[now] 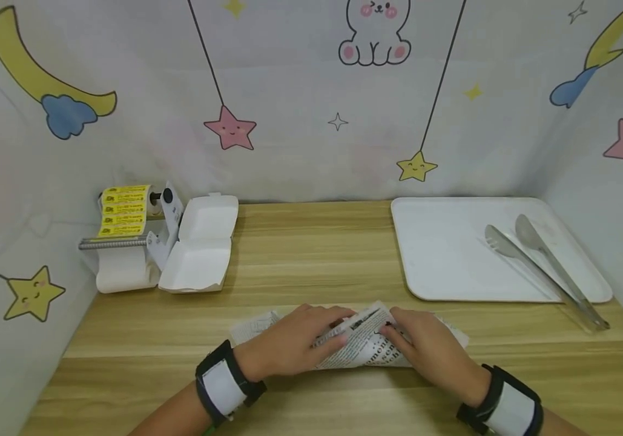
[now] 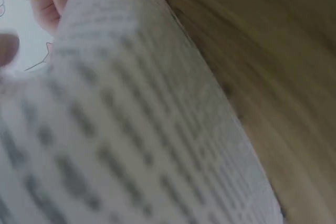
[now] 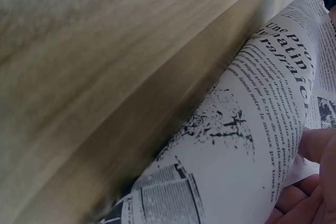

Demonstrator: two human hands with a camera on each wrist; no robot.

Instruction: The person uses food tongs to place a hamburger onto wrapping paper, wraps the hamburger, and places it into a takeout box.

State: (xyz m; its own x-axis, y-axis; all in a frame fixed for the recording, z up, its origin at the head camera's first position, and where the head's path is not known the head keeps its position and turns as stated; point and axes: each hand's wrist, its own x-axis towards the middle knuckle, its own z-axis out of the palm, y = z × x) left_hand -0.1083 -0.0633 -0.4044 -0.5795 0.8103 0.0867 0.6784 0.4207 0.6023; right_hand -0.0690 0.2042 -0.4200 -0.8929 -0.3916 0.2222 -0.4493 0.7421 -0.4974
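Observation:
A sheet of newsprint-style wrapping paper [image 1: 362, 350], folded into a long bundle, lies on the wooden table in front of the person. From the left side, the left hand [image 1: 292, 340] holds the folded paper, its thumb in front and its fingers over the top. The right hand [image 1: 433, 351] pinches the raised flap near its peak. Thumb and curled fingers [image 3: 315, 145] grip the paper's edge in the right wrist view. Blurred printed paper [image 2: 131, 124] fills much of the left wrist view. Whatever lies inside the folds is hidden.
At the back left stand a label dispenser [image 1: 169, 233] with a roll of yellow labels [image 1: 123, 210] and an open white clamshell box [image 1: 197, 263]. Metal tongs [image 1: 548, 260] rest on a white tray [image 1: 442, 260] at the back right, their end overhanging its front edge.

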